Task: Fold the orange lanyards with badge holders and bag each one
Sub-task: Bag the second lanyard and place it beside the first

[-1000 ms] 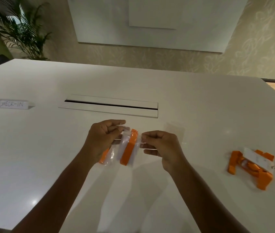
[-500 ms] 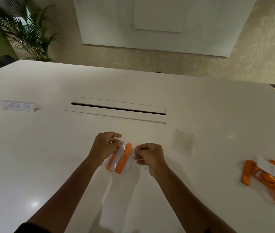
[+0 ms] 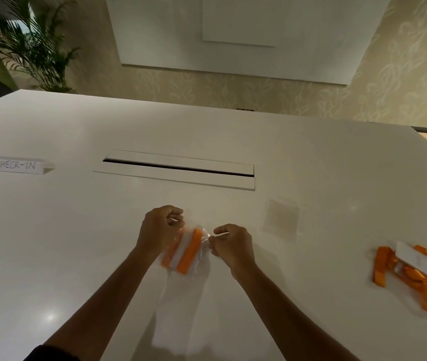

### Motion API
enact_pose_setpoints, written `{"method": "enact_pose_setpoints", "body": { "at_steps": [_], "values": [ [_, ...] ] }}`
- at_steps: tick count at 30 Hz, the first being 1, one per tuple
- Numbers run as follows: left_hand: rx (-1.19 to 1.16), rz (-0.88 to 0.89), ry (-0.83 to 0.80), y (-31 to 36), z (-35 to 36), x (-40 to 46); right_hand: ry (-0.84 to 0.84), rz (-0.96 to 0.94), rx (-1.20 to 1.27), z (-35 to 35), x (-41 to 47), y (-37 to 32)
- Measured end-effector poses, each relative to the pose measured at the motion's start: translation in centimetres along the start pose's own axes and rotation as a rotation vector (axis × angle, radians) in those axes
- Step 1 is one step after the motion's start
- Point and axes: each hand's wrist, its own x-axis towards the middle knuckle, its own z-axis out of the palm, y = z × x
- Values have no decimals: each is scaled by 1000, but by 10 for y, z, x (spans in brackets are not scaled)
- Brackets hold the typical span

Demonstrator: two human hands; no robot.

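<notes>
A clear plastic bag (image 3: 185,252) holding a folded orange lanyard with its white badge holder hangs just above the white table (image 3: 64,243). My left hand (image 3: 159,229) pinches the bag's top left corner. My right hand (image 3: 230,242) pinches its top right edge. Both hands have fingers closed on the plastic. At the right side of the table lies a second folded orange lanyard (image 3: 408,274) with a white badge holder on top, loose and unbagged. An empty clear bag (image 3: 282,220) lies flat on the table between the two.
A long cable slot with a lid (image 3: 178,169) is set into the table beyond my hands. A folded paper sign reading CHECK-IN (image 3: 15,165) stands at the far left. A potted palm (image 3: 27,45) stands behind the table's left corner.
My hands and the bagged lanyard have lowered and moved nearer the table. The bag hangs more tilted than before. The camera view shifted slightly, so the loose lanyard appears further right.
</notes>
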Motion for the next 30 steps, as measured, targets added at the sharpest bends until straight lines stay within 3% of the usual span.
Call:
{"method": "enact_pose_setpoints", "body": {
  "at_steps": [9,15,21,30],
  "values": [
    [82,124,148,38,18,-17,-59,-170,-90,-27,-3,9],
    [48,244,128,74,51,-36,67,-275,-270,-101,9,26],
    [-12,383,15,121,101,-54,240,-252,-418,-201,18,58],
    [-96,485,-298,210,187,-91,471,-207,-649,-333,10,109]
  ]
}}
